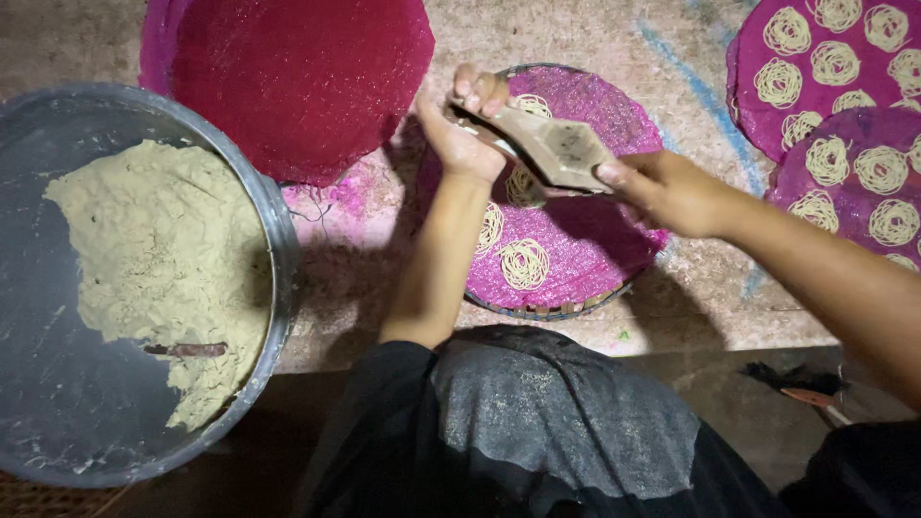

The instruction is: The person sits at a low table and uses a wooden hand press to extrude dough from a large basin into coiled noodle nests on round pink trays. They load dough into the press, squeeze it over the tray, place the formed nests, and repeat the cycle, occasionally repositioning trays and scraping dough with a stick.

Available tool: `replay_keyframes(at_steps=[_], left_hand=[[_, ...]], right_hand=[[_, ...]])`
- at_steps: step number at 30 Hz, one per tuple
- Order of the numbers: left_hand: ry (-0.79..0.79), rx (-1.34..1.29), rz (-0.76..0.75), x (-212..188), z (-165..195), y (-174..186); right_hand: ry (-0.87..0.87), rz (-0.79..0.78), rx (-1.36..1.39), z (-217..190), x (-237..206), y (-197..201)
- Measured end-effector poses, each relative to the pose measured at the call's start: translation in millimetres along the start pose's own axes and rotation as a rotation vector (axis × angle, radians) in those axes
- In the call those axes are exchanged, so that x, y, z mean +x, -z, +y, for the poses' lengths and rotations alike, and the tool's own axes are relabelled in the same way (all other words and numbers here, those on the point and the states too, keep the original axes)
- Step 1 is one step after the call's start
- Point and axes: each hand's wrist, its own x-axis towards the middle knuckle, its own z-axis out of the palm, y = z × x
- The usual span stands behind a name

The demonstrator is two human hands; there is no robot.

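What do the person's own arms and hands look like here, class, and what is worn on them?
Both forearms are bare from the elbow down, with no sleeves reaching them. The left hand and the right hand wear no gloves, and no rings, watch or bracelets can be seen. Dark, black-grey clothing with a faint speckled sheen covers the lap below the arms.

No packages, labels, signs or screens show anywhere — none near the fingers, none further out.
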Motion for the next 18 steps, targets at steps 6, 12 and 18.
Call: replay_keyframes(at_steps=[6,12,18], left_hand=[[-0.02,-0.051,-0.052,23.3,-17.2,-14.4],[0.506,0.59,0.426,13.4,-1.9,-10.7],[0.773,1.024,0.296,-11.7,-12.2,26.1]], right_hand=[[0.266,0.342,-0.157,21.7,12.0,15.8],[0.037,0.163,0.061,30.0,11.4,18.6],[0.059,0.235,0.119,34.7,18.1,11.8]])
